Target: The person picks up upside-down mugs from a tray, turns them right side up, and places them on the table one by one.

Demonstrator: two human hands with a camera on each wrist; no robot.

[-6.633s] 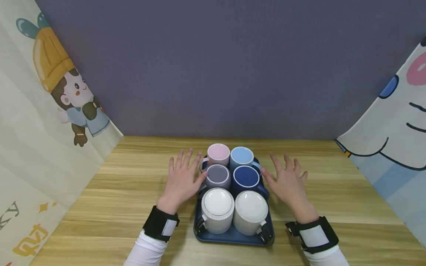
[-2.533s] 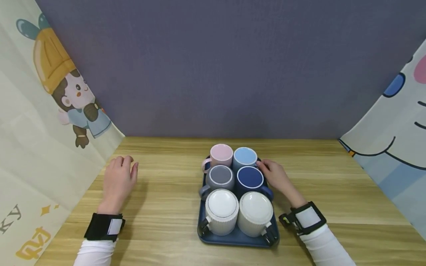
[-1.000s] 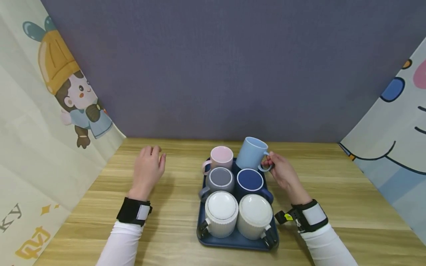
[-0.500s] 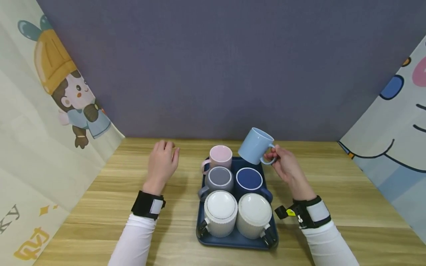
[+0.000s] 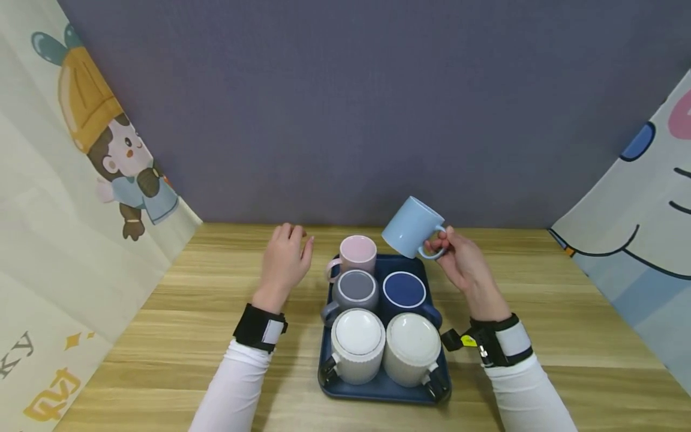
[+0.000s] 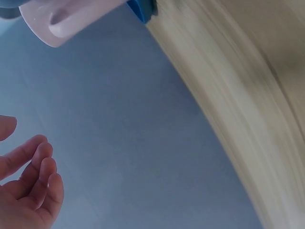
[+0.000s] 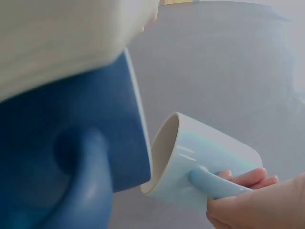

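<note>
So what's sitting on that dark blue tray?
A pink mug, a grey mug, a navy mug and two white mugs. The right hand holds the light blue mug. The tray's surface directly beneath the standing mugs is covered.

Well to the left of the tray (image 5: 372, 394), a cream printed cloth (image 5: 48, 264) bears dark grey letters (image 5: 21, 347) that read "KY", slanting upward right at the head view's left edge. Also left of the tray and a little nearer to it, the same cloth carries stylised yellow lettering (image 5: 52, 393) that cannot be read with certainty. Just right of the tray, a yellow tag (image 5: 468, 341) on the right wrist's black strap (image 5: 488, 342) is too small to read.
</note>
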